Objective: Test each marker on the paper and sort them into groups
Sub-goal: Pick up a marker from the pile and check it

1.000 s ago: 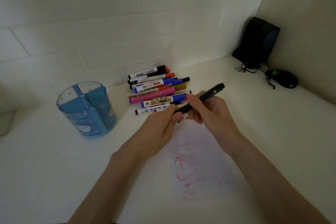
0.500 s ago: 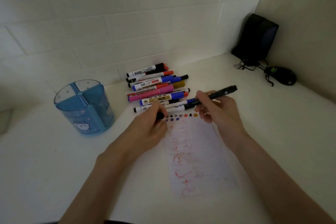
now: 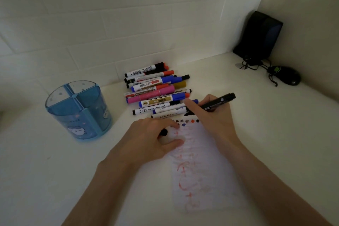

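Observation:
A black marker (image 3: 216, 103) is gripped in my right hand (image 3: 211, 117), uncapped, with its tip pointing down at the top edge of the paper (image 3: 205, 170). My left hand (image 3: 146, 141) rests on the paper's upper left corner and holds the black cap (image 3: 163, 132) in its curled fingers. The paper is a narrow white sheet with red scribbles and a row of small coloured marks along its top. A pile of markers (image 3: 156, 90) in black, red, blue, pink and gold lies just behind the paper.
A blue divided pen holder (image 3: 78, 110) stands at the left. A black speaker (image 3: 258, 36) and a black mouse (image 3: 286, 75) with tangled cable sit in the far right corner. Tiled wall runs behind the white desk.
My hands pulled the cap off the black marker. The left hand came down onto the paper with the cap, and the right hand tilted the marker tip down to the paper's top.

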A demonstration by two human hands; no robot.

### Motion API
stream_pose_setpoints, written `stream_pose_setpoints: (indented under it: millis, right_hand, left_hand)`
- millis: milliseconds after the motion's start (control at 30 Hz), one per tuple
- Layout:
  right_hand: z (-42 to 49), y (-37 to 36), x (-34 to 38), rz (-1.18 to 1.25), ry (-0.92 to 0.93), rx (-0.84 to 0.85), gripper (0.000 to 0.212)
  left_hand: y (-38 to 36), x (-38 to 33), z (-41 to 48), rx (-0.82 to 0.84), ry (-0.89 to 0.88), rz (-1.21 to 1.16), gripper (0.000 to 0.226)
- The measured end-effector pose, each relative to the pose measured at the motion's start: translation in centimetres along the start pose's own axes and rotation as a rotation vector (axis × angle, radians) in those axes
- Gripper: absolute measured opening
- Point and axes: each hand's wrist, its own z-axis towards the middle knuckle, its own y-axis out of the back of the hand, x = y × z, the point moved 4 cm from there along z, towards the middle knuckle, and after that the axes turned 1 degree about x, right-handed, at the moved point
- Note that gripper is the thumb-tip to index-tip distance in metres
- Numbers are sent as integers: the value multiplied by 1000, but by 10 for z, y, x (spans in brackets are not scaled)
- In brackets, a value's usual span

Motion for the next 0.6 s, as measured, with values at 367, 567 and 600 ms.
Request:
stream_pose_setpoints:
  millis: [367, 567, 600]
  right_hand:
    - [0, 2, -5, -73, 12, -34, 27]
    - [-2, 1, -5, -66, 29, -12, 30]
    - [-2, 1, -5, -79, 31, -13, 24]
  left_hand:
    - [1, -3, -1, -2, -29, 10, 51]
    - [2, -3, -1, -11, -29, 31, 51]
    - [2, -3, -1, -12, -32, 33, 49]
